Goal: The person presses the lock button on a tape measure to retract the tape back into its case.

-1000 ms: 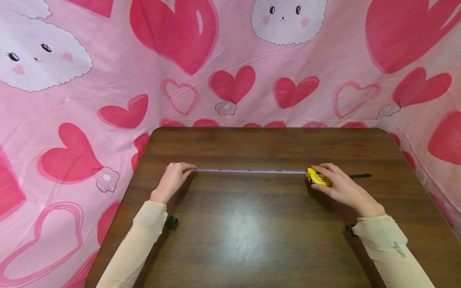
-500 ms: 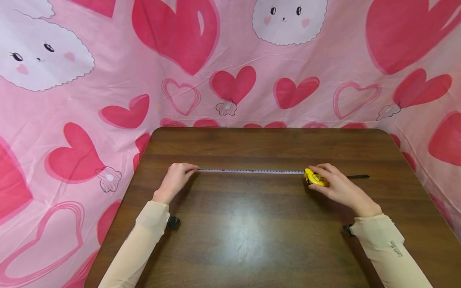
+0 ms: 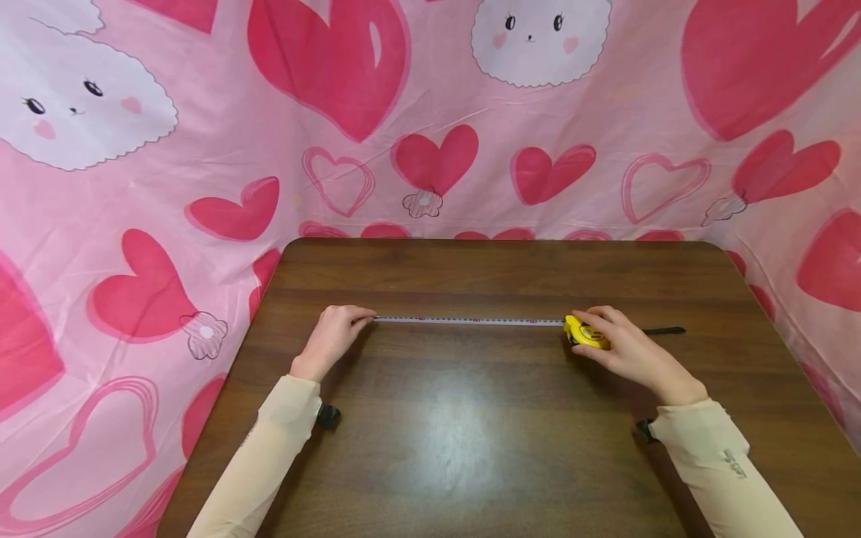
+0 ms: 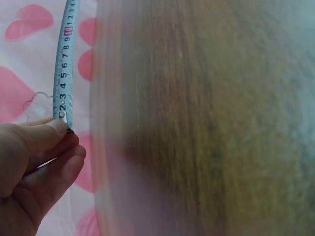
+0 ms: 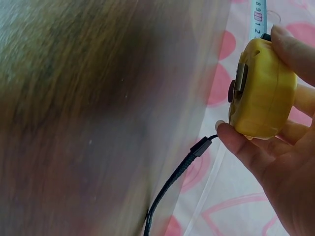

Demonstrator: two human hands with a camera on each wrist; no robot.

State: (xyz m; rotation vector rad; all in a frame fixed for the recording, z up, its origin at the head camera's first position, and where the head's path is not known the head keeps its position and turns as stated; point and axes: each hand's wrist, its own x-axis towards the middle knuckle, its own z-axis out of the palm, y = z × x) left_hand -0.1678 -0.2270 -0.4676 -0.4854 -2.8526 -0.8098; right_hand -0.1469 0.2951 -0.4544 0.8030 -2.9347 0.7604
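Note:
In the head view a yellow tape measure (image 3: pixel 587 333) is gripped by my right hand (image 3: pixel 628 351). Its white blade (image 3: pixel 471 321) stretches straight across to my left hand (image 3: pixel 334 334), whose thumb and fingertips pinch the free end. Seen from the left wrist, the blade (image 4: pixel 64 69) shows centimetre numbers rising away from the thumb. The end itself is partly hidden by the fingertips. In the right wrist view, fingers and thumb curl round the yellow case (image 5: pixel 266 88), and a metal belt clip (image 5: pixel 241 77) shows on its side. A black wrist strap (image 5: pixel 170 182) hangs from the case.
A brown wooden table (image 3: pixel 430 418) lies under both hands, its far edge rounded at the corners. Pink cloth (image 3: pixel 430 97) printed with hearts and white faces hangs behind it and along both sides. Black wrist straps with small cameras sit under both sleeves.
Both hands have drawn slightly toward each other, the left moving right and the right moving left. The exposed stretch of blade has shortened a little. Both holds are unchanged.

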